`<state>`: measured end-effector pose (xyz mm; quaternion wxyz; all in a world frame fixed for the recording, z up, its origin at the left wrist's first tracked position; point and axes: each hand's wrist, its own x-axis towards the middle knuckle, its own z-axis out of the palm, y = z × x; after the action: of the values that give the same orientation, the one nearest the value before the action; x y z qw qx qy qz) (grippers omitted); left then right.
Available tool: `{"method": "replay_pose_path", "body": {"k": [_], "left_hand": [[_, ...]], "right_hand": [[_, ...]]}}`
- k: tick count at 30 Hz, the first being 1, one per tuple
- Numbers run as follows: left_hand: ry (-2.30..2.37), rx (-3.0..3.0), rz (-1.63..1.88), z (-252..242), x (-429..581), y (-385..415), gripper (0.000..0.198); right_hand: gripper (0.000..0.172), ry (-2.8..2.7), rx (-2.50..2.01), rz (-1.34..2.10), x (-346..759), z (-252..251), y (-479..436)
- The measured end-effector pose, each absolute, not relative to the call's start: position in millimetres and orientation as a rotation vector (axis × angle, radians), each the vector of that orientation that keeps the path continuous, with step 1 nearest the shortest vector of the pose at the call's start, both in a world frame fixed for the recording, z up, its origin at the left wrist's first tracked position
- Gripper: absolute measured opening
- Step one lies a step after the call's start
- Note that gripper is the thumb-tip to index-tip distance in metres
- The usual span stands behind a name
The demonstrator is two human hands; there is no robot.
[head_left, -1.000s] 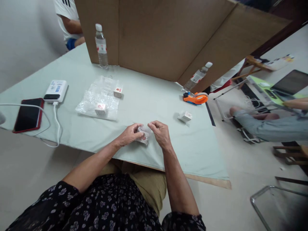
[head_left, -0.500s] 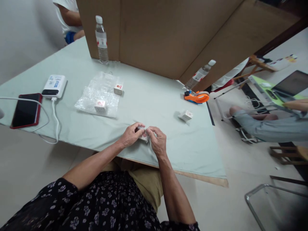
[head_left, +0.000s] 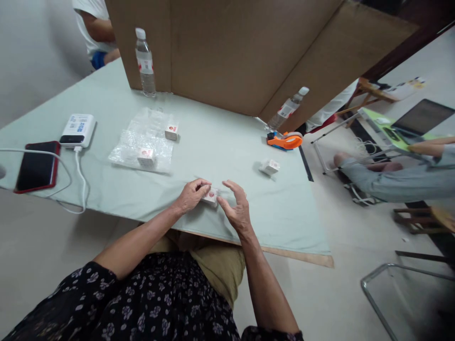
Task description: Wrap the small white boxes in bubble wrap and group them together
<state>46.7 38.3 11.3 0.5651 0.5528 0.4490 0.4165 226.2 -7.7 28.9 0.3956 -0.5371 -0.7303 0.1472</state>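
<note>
A small white box (head_left: 211, 195) with a red mark, wrapped in clear film, lies near the front edge of the pale green table (head_left: 220, 142). My left hand (head_left: 191, 194) is curled over its left side, fingertips pinching it. My right hand (head_left: 235, 206) is just right of it, thumb touching the box and fingers spread and lifted. Two like boxes, one (head_left: 146, 156) nearer and one (head_left: 171, 132) farther, sit on a sheet of bubble wrap (head_left: 144, 140) to the left. A wrapped box (head_left: 269, 166) lies to the right.
An orange tape dispenser (head_left: 286, 140) sits at the right edge. A phone (head_left: 34, 166) and power bank (head_left: 77, 130) with cable lie at left. Two water bottles, one (head_left: 144, 62) at the back left and one (head_left: 287, 108) at the right, stand by a cardboard screen (head_left: 241, 52). Other people sit at back left and right.
My right hand has let go of the wrapped box and opened its fingers beside it. My left hand still pinches it, and the box now rests on the table.
</note>
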Motion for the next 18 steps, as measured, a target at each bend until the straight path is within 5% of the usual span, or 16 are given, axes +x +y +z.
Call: {"method": "replay_pose_path", "body": {"k": [5, 13, 18], "left_hand": [[1.059, 1.223, 0.953, 14.3, 48.2, 36.6, 0.032], [1.076, 1.305, 0.88, 20.2, 73.9, 31.1, 0.04], [1.019, 1.619, 0.927, 23.2, 85.2, 30.9, 0.052]], "right_hand": [[0.082, -2.016, -1.434, 0.467, 236.1, 14.8, -9.7], [0.052, -2.02, -1.449, 0.449, 251.7, 24.6, -9.4], [0.054, -1.71, -1.577, 0.43, 323.2, 29.9, 1.4]]}}
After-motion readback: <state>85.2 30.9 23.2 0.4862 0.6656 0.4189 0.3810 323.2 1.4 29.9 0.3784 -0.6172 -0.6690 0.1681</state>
